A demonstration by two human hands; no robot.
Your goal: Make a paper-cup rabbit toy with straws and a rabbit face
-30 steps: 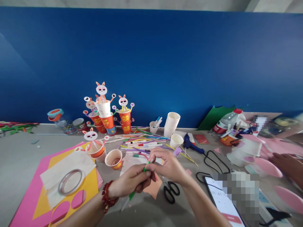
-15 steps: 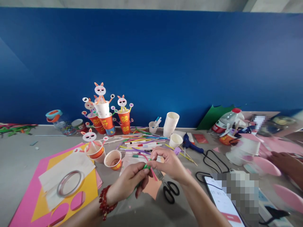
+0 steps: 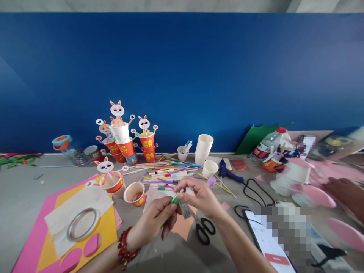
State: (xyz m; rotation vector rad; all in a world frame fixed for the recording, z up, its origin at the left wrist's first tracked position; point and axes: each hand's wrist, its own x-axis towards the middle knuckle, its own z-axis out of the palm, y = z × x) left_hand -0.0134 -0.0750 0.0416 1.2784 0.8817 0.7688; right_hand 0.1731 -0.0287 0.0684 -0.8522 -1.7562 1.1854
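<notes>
My left hand (image 3: 156, 216) is closed round a slim green thing (image 3: 175, 200) that sticks up past the thumb; whether it is a marker or a folded pipe cleaner I cannot tell. At its upper end, the thumb and fingers of my right hand (image 3: 196, 193) are pinched together. Just under the hands lie black-handled scissors (image 3: 205, 229), their blades partly hidden, and a piece of orange paper (image 3: 182, 229). Behind them a spread of markers and pipe cleaners (image 3: 170, 170) covers the table. An orange-red paper cup (image 3: 135, 193) stands to the left of my hands.
Rabbit-faced paper cups (image 3: 125, 146) stand at the back left. A tape roll (image 3: 83, 224) lies on coloured paper. White cups (image 3: 204, 148), a blue glue gun (image 3: 229, 172) with its cord, and a phone (image 3: 267, 239) are to the right. Another person's hand (image 3: 342, 193) is at the far right.
My right fingers have shifted slightly left along the green thing, and its pale tip no longer shows. The camera view has moved a little.
</notes>
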